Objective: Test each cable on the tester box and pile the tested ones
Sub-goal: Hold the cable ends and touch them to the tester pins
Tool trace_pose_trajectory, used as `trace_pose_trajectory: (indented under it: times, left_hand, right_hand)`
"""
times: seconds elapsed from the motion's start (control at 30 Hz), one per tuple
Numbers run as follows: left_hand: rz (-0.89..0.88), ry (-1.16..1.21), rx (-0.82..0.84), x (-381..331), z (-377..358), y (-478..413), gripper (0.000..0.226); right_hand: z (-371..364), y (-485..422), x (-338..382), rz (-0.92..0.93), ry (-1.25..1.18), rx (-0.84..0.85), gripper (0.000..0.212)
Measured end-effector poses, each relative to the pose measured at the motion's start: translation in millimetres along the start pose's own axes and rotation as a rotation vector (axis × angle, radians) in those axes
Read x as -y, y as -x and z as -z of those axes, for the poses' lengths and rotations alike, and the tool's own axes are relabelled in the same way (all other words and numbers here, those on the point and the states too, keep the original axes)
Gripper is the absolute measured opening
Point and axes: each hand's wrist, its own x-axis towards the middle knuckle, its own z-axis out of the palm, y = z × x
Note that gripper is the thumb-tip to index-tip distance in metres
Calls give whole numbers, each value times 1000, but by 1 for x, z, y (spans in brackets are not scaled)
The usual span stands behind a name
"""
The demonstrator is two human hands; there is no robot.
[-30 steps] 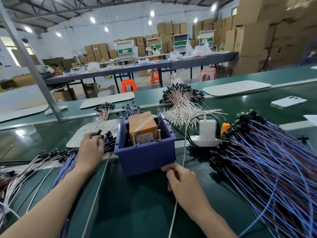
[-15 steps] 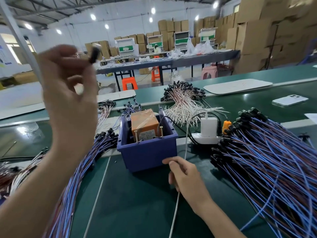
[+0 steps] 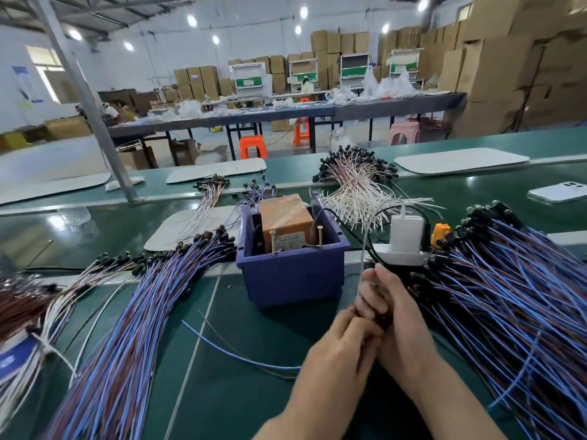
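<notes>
My two hands are close together, just in front of the right corner of the blue plastic tester box (image 3: 292,277). My right hand (image 3: 403,328) has its fingers curled round a small black cable end (image 3: 382,317) and is holding it tight. My left hand (image 3: 341,347) is curled up against the right one. I cannot tell if it is pinching the cable too or only touching it.

A thin blue wire (image 3: 241,354) lies flat on the green belt (image 3: 247,401). It runs from under my left hand out to the left and a bit away from me. I think it is the tail of the cable I am holding, so the cable's long way goes left to right, with the black end by my right hand.

The tester box is ahead of my hands and to the left. Two brass screws (image 3: 272,241) stick straight up inside it, next to an orange-brown taped block (image 3: 286,217). I think the cable has to go up and left to reach them. My right fingertips are the part nearest the box.

The big pile of blue and brown cables on my left (image 3: 143,312) looks like the done ones. My left hand is nearer to it. The other big pile on my right (image 3: 514,300) touches my right hand's side.
</notes>
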Motion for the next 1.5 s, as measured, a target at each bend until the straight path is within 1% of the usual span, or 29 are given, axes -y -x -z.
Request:
trace_pose_trajectory:
  times: [0.1, 0.2, 0.23, 0.27, 0.3, 0.33, 0.4, 0.43, 0.5, 0.57, 0.6, 0.63, 0.67, 0.73, 0.8, 0.9, 0.97, 1.03, 1.1, 1.17, 1.2, 1.27, 1.4, 1.5]
  left_hand:
    - [-97, -145, 40, 0, 9, 3, 23]
    - [-137, -335, -6, 6, 24, 6, 27]
    - [-87, -354, -18, 7, 30, 10, 27]
    - [6, -362, -11, 8, 37, 14, 26]
    - [132, -362, 29, 8, 42, 18, 26]
    - [265, -310, 94, 8, 46, 23, 26]
    - [498, -7, 246, 4, 49, 27, 24]
    - [584, 162, 287, 1, 50, 25, 22]
    - [738, 450, 305, -2, 50, 19, 19]
    - [849, 706, 282, -3, 48, 14, 17]
    - [873, 779, 238, -4, 47, 13, 17]
    - [887, 825, 161, -4, 46, 12, 18]
    - [906, 858, 51, -3, 46, 12, 18]
    - [960, 930, -223, 5, 48, 11, 18]
    - [949, 985, -470, 16, 57, 10, 19]
    - [859, 1123, -669, 27, 78, 9, 23]
    - [809, 1201, -747, 31, 86, 8, 22]
    - [750, 1217, -812, 33, 89, 6, 19]
    - [664, 1208, -879, 34, 88, 6, 17]
    - [541, 1127, -914, 33, 87, 8, 16]
    - [480, 1058, -905, 33, 86, 10, 17]
    - [378, 883, -819, 31, 79, 14, 22]
    - [279, 594, -508, 27, 55, 23, 40]
    - [229, 459, -321, 25, 42, 25, 30]
  right_hand:
    - [1, -3, 2, -3, -1, -39, 23]
    - [2, -3, 4, -28, -43, -82, 24]
    - [2, -4, 5, -35, -67, -88, 25]
    - [3, -4, 5, -41, -98, -99, 26]
    - [3, -4, 5, -49, -131, -113, 27]
    - [3, -4, 5, -53, -167, -125, 28]
    - [4, -4, 6, -54, -241, -144, 29]
    - [4, -4, 6, -55, -276, -152, 30]
    - [6, -3, 7, -53, -332, -158, 30]
    - [7, -1, 7, -56, -368, -155, 29]
    - [7, -1, 7, -60, -376, -149, 27]
    - [7, -1, 8, -64, -372, -138, 24]
    - [7, 0, 9, -68, -358, -126, 21]
    - [6, 0, 9, -87, -315, -111, 21]
    - [6, 1, 9, -109, -279, -94, 22]
    - [6, 3, 6, -126, -200, -76, 20]
    - [3, 3, 1, -134, -136, -58, 20]
    - [0, 4, -4, -154, -53, -30, 19]
    - [-3, 5, -9, -164, 48, -5, 19]
    - [-4, 6, -11, -167, 145, 4, 19]
    - [-5, 7, -12, -166, 189, 15, 20]
    - [-7, 9, -12, -152, 268, 50, 22]
    - [-9, 13, -13, -82, 369, 131, 31]
    - [-9, 13, -14, -32, 423, 171, 42]
